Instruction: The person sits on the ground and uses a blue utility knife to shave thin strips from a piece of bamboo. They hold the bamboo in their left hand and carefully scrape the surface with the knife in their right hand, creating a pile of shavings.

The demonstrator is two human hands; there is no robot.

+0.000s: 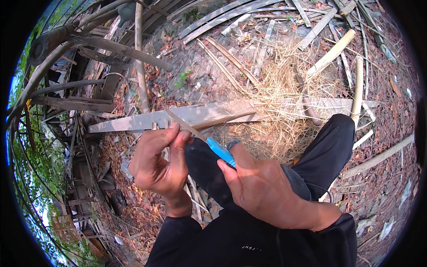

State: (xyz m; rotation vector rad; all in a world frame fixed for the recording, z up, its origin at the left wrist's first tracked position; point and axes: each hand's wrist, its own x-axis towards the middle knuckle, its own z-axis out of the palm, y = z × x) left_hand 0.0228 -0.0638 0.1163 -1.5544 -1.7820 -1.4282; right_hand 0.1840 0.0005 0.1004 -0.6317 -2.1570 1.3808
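Over the lap, left hand (155,167) pinches a thin bamboo strip (184,126) between its fingers, right hand (260,184) wraps closed round a blue-handled knife (221,151). I'd shave away from the thumb, shallow angle.

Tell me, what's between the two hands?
In the head view, a blue-handled knife spans the gap from the right hand toward the left hand, meeting the thin bamboo strip pinched there.

**An outdoor bamboo-working yard**

Bare earth strewn with dry leaves (147,209), split bamboo slats (222,15) and whole poles (331,54) lying about, a heap of pale shavings (278,102), a long flat plank (195,116), and green foliage (40,151) at the edge.
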